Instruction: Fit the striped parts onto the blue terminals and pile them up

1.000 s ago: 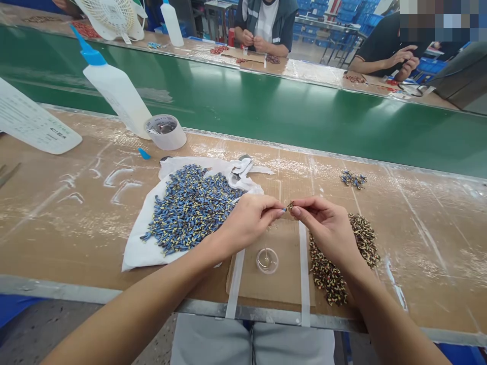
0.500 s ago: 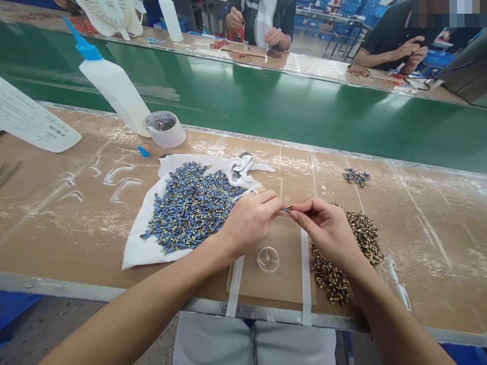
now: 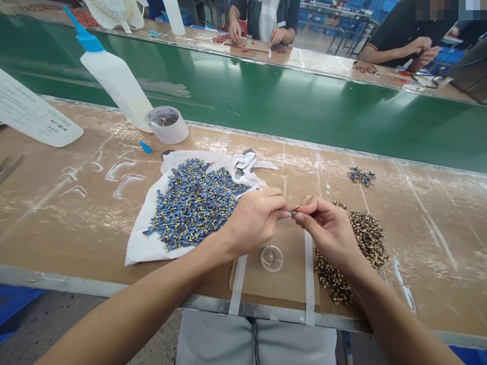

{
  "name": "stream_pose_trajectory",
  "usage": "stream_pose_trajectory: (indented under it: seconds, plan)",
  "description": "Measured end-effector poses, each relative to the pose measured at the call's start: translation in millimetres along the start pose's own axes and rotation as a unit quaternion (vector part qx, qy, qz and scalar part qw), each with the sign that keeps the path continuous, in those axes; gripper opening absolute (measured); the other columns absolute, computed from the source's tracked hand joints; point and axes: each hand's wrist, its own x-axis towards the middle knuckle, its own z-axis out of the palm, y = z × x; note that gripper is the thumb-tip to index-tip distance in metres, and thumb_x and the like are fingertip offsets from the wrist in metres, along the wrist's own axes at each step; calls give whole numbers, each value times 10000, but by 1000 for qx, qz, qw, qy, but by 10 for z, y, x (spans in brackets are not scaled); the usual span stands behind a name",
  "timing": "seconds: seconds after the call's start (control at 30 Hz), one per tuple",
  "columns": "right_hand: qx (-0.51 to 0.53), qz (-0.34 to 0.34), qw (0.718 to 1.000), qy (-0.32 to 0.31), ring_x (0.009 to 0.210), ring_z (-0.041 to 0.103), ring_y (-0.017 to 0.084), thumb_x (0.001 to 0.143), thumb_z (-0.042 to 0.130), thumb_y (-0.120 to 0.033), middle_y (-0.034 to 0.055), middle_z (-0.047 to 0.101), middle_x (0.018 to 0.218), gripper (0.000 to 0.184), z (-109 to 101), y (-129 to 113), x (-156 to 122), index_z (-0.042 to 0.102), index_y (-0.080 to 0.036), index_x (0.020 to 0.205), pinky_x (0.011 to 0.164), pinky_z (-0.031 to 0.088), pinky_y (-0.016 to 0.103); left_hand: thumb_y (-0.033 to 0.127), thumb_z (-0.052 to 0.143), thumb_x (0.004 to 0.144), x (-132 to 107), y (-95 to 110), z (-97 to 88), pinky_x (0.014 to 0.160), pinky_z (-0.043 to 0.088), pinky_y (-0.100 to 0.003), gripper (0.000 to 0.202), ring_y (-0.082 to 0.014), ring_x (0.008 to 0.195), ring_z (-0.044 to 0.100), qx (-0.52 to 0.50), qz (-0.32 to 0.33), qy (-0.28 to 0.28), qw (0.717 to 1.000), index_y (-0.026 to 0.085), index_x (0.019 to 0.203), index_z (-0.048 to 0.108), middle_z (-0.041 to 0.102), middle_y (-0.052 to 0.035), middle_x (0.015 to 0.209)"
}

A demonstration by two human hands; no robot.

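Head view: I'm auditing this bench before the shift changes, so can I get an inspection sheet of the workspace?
Surface: brown bench top, white smears.
Job's things: blue pieces on white sheet; dark speckled pieces; small piece pinched between both hands.
Clutter: squeeze bottle, tape roll, clear dish, paper card.
Hands: left hand, right hand, fingertips meeting.
Cables: nothing seen.
Surroundings: green conveyor; other people working opposite.

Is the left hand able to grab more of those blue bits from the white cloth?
Probably yes. The left hand is right beside the blue pile on the white cloth, with nothing between them. It is pinching a small part with the right hand, though.
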Motion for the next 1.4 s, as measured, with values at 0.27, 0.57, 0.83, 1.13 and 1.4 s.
stream_pose_trajectory:
  seconds: [0.27,0.57,0.83,1.13,1.4]
  plan:
    - [-53,-12,999,3,670,466,136,895,605,-190,-13,506,717,126,36,31,-36,582,-194,771,612,371,285,79,539,835,-10,17,-3,600,347,-267,184,-140,647,493,22,-36,-35,999,128,673,612,532,-7,670]
    - [-1,17,999,-41,694,494,129,887,623,-191,-14,537,738,118,-9,78,-24,572,-199,781,626,390,276,40,566,804,-27,51,16,588,338,-264,165,-129,624,490,2,-62,-47,997,118,669,622,539,2,655]
    - [23,26,999,9,725,544,111,872,663,-207,-14,596,771,52,-78,-29,4,638,-201,827,660,435,242,186,576,909,15,39,-54,672,401,-259,130,-145,747,553,-41,-26,-18,999,110,929,680,625,-35,807]
    - [-7,0,999,34,752,586,106,857,677,-187,-13,646,798,39,-82,-41,-1,661,-217,839,674,469,223,200,445,966,8,-22,20,607,342,-258,241,-139,652,488,21,18,-69,997,134,783,587,557,-15,711]
    - [44,65,997,16,719,627,111,834,717,-252,2,707,807,66,-95,-56,1,703,-221,891,673,515,230,136,406,939,7,-9,33,592,339,-243,222,-123,611,468,-33,12,-72,997,146,765,545,550,-6,684]
